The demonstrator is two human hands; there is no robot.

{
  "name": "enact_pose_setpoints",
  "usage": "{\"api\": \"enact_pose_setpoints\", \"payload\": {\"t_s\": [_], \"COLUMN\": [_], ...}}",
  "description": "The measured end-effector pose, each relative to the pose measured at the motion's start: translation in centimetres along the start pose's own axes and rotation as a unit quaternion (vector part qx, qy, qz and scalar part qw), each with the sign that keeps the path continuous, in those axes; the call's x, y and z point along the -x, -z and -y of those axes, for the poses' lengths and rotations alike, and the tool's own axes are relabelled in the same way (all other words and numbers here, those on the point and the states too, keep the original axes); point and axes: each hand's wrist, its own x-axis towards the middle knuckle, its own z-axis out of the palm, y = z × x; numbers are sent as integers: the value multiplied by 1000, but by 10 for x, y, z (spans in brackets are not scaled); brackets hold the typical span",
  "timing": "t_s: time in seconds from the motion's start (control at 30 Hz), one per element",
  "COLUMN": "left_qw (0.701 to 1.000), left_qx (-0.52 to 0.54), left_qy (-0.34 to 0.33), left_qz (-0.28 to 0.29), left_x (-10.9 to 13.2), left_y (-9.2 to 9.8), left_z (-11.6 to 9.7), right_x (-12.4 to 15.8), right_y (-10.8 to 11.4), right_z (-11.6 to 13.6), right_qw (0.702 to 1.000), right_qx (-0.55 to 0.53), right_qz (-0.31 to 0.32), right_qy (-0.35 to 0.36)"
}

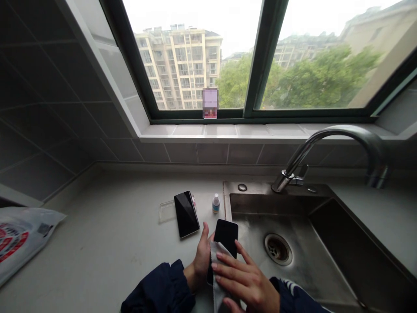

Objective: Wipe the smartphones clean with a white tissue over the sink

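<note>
From where I stand, the left hand holds a phone along its left side, the thumb sticking up beside it. The right hand lies over a grey cloth on the phone's dark screen, its fingers nearly straight and a little apart. The phone is by the left edge of the sink. Just beyond it, a small bottle stands upright on the counter; to the left, a second phone lies partly over a clear case. A bag sits far left.
</note>
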Motion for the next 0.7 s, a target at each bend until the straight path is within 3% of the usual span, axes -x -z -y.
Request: {"api": "enact_pose_setpoints", "payload": {"t_s": [0.23, 0.37, 0.5, 0.7], "left_qw": [999, 1000, 1000, 998], "left_qx": [-3, -3, 8, 10], "left_qy": [20, 19, 26, 12], "left_qz": [-38, -22, -6, 55], "left_x": [5, 7, 6, 2], "left_y": [-4, -7, -3, 3], "left_z": [0, 0, 1, 1], "right_x": [-3, -4, -3, 2], "right_y": [-1, 0, -5, -6], "right_z": [1, 1, 4, 1], "right_qw": [1000, 998, 999, 993], "right_qx": [5, 30, 21, 27], "right_qz": [13, 43, 28, -18], "right_qy": [21, 34, 35, -111]}}
